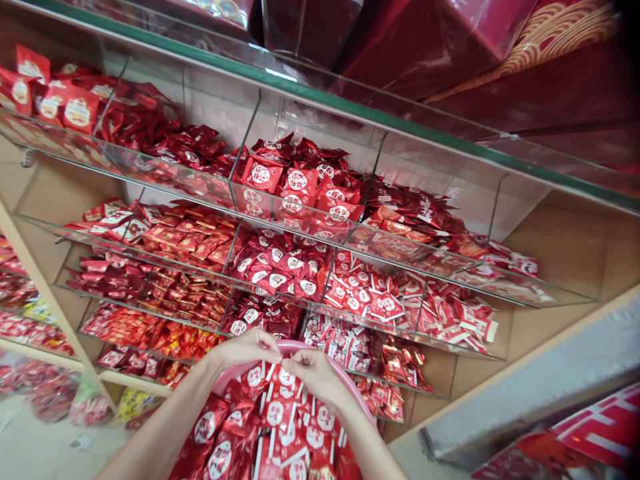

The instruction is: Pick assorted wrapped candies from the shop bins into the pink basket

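From the head camera, your left hand and right hand meet at the far side of the pink basin, fingers curled in over the red-and-white packets; whether either pinches one, I cannot tell. Those packets lie heaped in the basin, so plenty seems left to handle. Beyond, the glass-fronted shelves already hold piles of shelved packets.

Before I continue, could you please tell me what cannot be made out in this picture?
All in the head view:
- Bottom of the pink basin: hidden by red packets; near side cut off by lower edge.
- Grip of left hand and right hand: fingers cover it.
- Dark red boxes: cut off by upper edge.
- Shelf packets' fine print: too small.
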